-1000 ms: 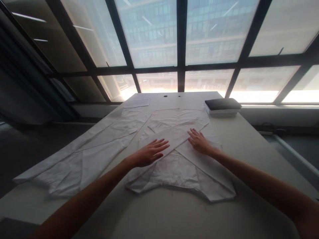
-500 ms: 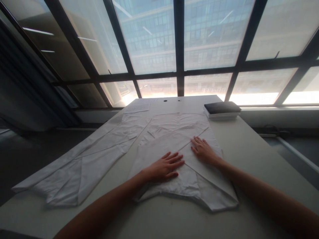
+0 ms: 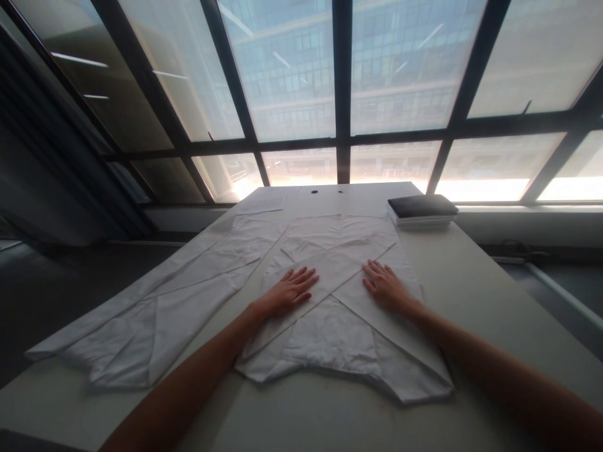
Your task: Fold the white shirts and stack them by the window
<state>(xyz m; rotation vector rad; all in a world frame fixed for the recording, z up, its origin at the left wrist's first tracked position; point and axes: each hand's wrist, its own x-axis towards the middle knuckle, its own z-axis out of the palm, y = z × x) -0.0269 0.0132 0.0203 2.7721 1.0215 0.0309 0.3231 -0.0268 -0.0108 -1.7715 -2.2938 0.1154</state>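
Observation:
A white garment (image 3: 334,333), possibly a shirt, lies flat in front of me with two panels folded across each other. Flat on its left panel rests my left hand (image 3: 288,292), fingers spread and holding nothing. My right hand (image 3: 385,286) lies open on the right panel, near the slanting fold line. To the left, a second white garment (image 3: 198,289) is spread out lengthwise, its near end reaching toward the table's left edge. Neither hand touches that one. Small creases run over both pieces of cloth.
The white table (image 3: 471,314) runs away from me to a large window (image 3: 292,75). At the far right sits a stack topped by a black book or folder (image 3: 421,205). A sheet of paper (image 3: 261,202) lies far left. A dark curtain (image 3: 61,150) hangs on the left.
My left hand has slid left and away from me over the cloth, widening the gap between my hands. The right hand has stayed in place. The view has shifted slightly.

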